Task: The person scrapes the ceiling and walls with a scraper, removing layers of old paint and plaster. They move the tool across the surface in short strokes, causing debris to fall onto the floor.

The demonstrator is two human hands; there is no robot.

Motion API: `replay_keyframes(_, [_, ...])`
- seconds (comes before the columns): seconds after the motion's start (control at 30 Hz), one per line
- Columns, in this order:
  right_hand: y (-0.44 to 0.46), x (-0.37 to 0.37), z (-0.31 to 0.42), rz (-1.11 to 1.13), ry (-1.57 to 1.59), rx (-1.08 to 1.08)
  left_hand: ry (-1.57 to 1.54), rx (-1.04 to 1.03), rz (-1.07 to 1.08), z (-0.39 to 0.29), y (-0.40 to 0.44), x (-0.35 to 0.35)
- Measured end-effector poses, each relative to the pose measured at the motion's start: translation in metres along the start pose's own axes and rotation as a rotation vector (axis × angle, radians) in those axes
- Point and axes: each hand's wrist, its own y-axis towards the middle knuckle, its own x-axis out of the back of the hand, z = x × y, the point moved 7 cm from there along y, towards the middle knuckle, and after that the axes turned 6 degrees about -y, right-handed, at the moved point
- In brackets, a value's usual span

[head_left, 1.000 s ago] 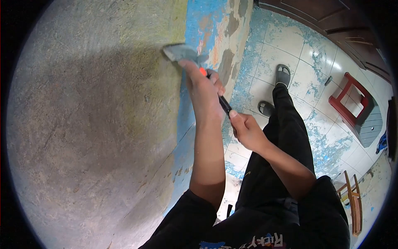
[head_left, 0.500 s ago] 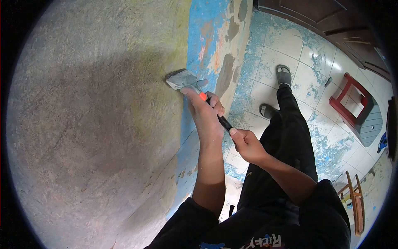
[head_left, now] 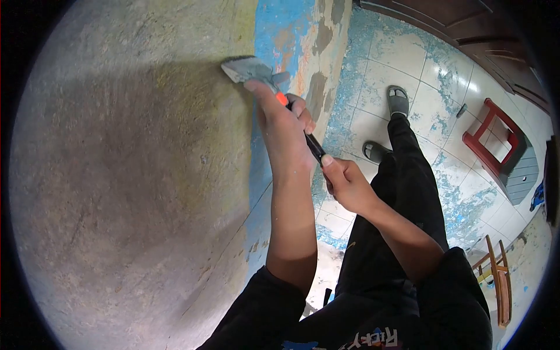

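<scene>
A: Head view, the only one. Hands?

B: Both on one tool. Left hand [head_left: 283, 125] closed round the scraper [head_left: 249, 69] near its orange collar [head_left: 282, 98], thumb stretched up onto the blade. Right hand [head_left: 348, 185] pinches the tail of the black handle [head_left: 314, 146], thumb along it. Neither is spread wide.

A: Scraper location?

B: Upper middle. Blade over the bare grey wall [head_left: 128, 151], just left of the blue paint strip [head_left: 279, 41]; handle slants down and right towards the person's body. Blade looks laid against the surface; firm contact along the whole edge, cannot tell.

A: Step?

B: Judging from pose, mid-scrape: two-handed work on the rough, yellowish patch beside the paint. How much is loosened, cannot tell.

A: Next move calls for?

B: Probably both grips kept, edge low against the plaster, steady push from the rear hand, front thumb guiding. Thumb sits near the edge, so a slip could graze it.

A: Rest?

B: Paint-spotted tiled floor [head_left: 392, 55], two grey sandals [head_left: 398, 105] on the feet, red-and-grey stool [head_left: 521, 178] at right, wooden frame [head_left: 500, 286] lower right, dark wooden door [head_left: 443, 17] on top.
</scene>
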Motion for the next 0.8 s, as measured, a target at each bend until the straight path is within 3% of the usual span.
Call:
replay_keyframes(0.17, [0.0, 0.009, 0.015, 0.007, -0.002, 0.033, 0.001, 0.009, 0.003, -0.002, 0.001, -0.009])
replay_keyframes(0.43, [-0.037, -0.004, -0.002, 0.089, 0.047, -0.12, -0.051, 0.017, -0.035, 0.016, -0.025, 0.029])
replay_keyframes(0.8, [-0.026, 0.012, 0.008, 0.093, 0.015, -0.071, -0.014, 0.013, -0.159, 0.018, -0.018, 0.019])
